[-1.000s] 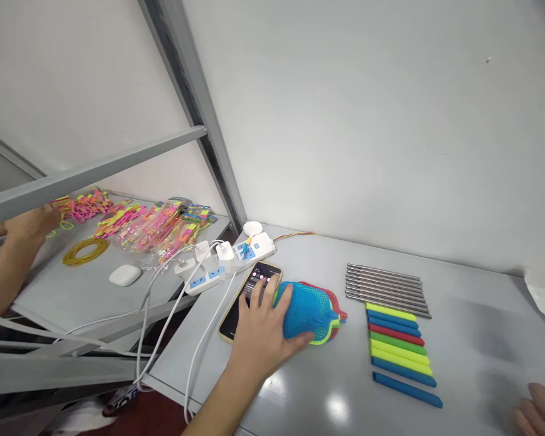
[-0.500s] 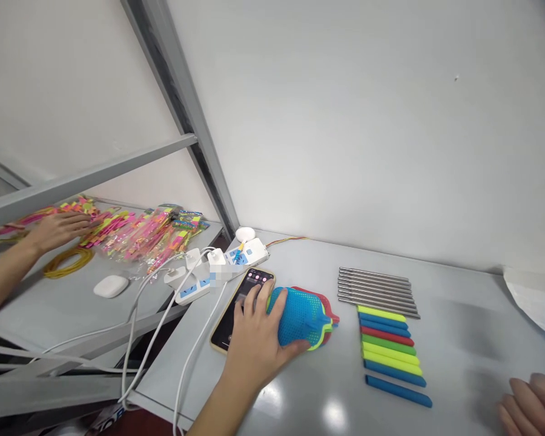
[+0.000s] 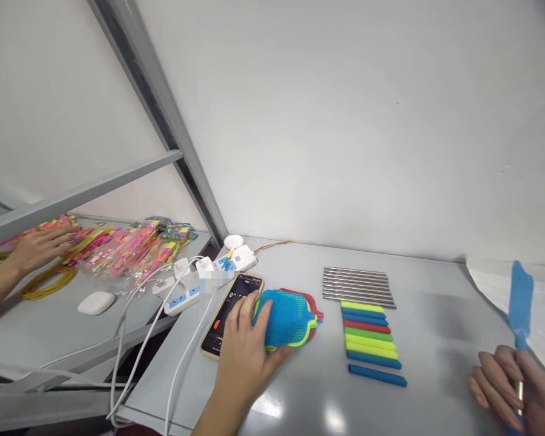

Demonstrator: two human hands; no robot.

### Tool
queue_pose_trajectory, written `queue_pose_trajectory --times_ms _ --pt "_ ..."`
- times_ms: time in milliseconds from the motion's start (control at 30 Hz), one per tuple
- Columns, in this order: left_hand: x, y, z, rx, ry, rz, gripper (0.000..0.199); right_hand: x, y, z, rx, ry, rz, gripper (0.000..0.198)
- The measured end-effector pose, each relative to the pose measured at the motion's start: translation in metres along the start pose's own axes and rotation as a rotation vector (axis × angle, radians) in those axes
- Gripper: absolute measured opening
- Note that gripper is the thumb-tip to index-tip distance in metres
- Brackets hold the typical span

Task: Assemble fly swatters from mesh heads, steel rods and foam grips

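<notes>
L hand (image 3: 244, 348) nearer, spread wide on stacked mesh heads (image 3: 287, 321), stems (image 3: 318, 317) pointing R. R hand (image 3: 503, 383), well apart, grips blue swatter (image 3: 521, 300), approx. upright.

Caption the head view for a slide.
Left hand on stacked mesh paddles, right hand holding a blue swatter, metal rods and coloured tubes between them.

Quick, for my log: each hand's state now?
Left hand: open, touching stacked blue, lime and red mesh paddles.
Right hand: closed, holding a blue flat-headed plastic swatter.
</notes>
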State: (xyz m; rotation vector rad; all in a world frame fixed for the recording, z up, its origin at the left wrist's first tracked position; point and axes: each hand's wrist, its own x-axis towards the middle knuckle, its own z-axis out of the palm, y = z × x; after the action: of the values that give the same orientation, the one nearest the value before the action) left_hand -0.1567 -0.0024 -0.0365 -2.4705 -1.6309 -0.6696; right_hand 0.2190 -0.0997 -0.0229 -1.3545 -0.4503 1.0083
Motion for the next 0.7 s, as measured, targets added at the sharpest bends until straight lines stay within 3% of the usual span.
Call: queue_pose_trajectory --times_ms 100,333,533,700 --pt "0.0 0.0 0.0 -0.015 0.01 -0.001 0.069 0.005 0.005 -0.009 0.15 -0.002 0.1 0.045" --pt "0.003 0.019 0.002 0.015 -0.045 0.139 0.064 -0.001 0.007 -0.017 0.261 -0.02 0.091 0.041" --pt "0.015 0.023 0.002 0.077 -0.006 0.119 0.061 -0.006 0.008 -0.021 0.146 -0.117 0.1 0.043" --pt "0.022 0.027 0.002 0.075 -0.011 0.078 0.057 0.006 -0.01 -0.029 -0.047 -0.254 0.156 0.041"
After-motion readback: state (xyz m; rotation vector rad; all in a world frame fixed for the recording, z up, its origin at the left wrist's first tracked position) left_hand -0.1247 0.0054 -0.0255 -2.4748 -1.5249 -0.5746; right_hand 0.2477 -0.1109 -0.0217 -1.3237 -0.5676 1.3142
